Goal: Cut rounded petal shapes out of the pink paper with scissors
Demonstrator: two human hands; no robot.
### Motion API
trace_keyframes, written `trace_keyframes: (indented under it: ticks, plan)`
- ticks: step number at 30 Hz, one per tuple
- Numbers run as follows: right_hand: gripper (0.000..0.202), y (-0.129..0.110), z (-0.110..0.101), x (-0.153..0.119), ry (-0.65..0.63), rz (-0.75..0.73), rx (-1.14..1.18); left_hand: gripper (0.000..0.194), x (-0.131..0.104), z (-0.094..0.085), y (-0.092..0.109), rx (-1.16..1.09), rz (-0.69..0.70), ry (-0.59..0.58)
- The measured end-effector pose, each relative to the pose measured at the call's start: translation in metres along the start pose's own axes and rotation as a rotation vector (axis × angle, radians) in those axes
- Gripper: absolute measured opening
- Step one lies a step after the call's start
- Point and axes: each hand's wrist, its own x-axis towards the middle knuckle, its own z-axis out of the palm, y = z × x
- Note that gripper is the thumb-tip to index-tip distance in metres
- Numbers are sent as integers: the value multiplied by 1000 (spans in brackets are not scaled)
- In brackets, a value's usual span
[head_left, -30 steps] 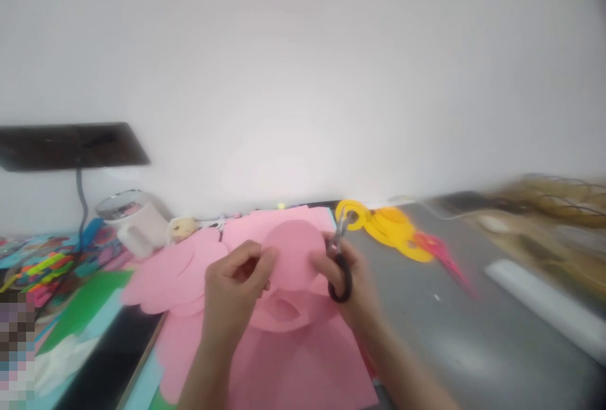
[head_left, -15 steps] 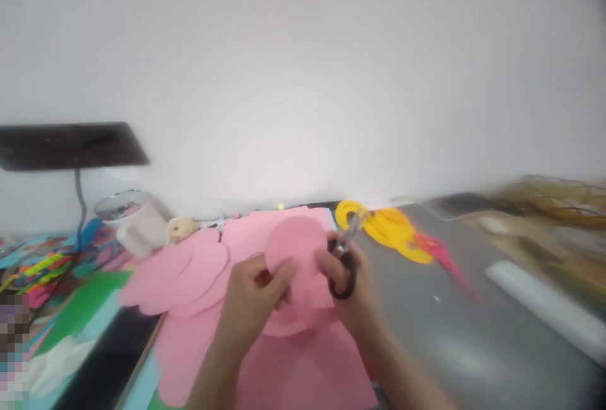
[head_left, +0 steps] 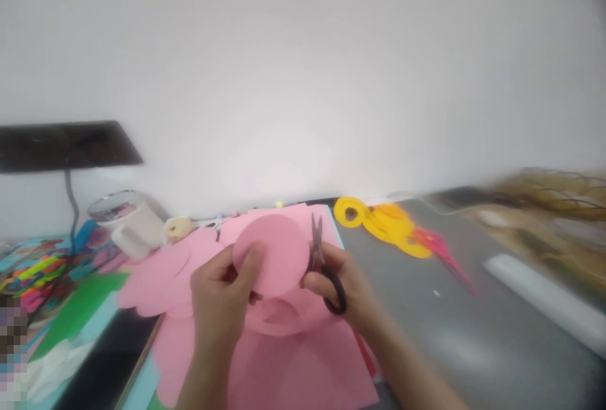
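Note:
My left hand [head_left: 225, 287] pinches a round pink paper disc [head_left: 281, 258] at its left edge, thumb on the front face. In my right hand [head_left: 334, 274] is a pair of black-handled scissors [head_left: 316, 233], blades pointing up and slightly parted, beside the disc's right edge. Whether the blades touch the paper I cannot tell. Below the disc, a pink paper piece with a cut opening [head_left: 284, 322] lies over pink sheets [head_left: 303, 372]. Several rounded pink cutouts [head_left: 156, 271] overlap to the left of my left hand.
Yellow paper cutouts [head_left: 386, 224] and pink scissors [head_left: 447, 258] lie at the right on the grey table [head_left: 426, 340]. A white roll-like object [head_left: 540, 303] lies farther right. At the left stand a white mug [head_left: 137, 227] and a dark panel [head_left: 71, 145] with a cable.
The disc and my left hand have shifted left, out from over the cut piece. My right hand has turned the scissors from slanting right to nearly upright, bringing them closer to the disc.

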Motion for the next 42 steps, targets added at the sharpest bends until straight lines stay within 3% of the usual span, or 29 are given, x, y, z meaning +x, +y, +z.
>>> trace_keyframes:
  ticks: [4,11,24,42]
  plan:
    - [36,1,-4,-1,-112,67,25,34,3,-6,1,55,9,-30]
    - [39,-1,-9,0,-193,137,75,37,9,-16,-2,113,-10,-121]
    - [30,-2,-11,0,-214,161,-7,37,13,-21,-4,126,10,-176]
    - [35,-3,-8,-2,-187,208,-24,31,14,-25,-5,140,8,-176]
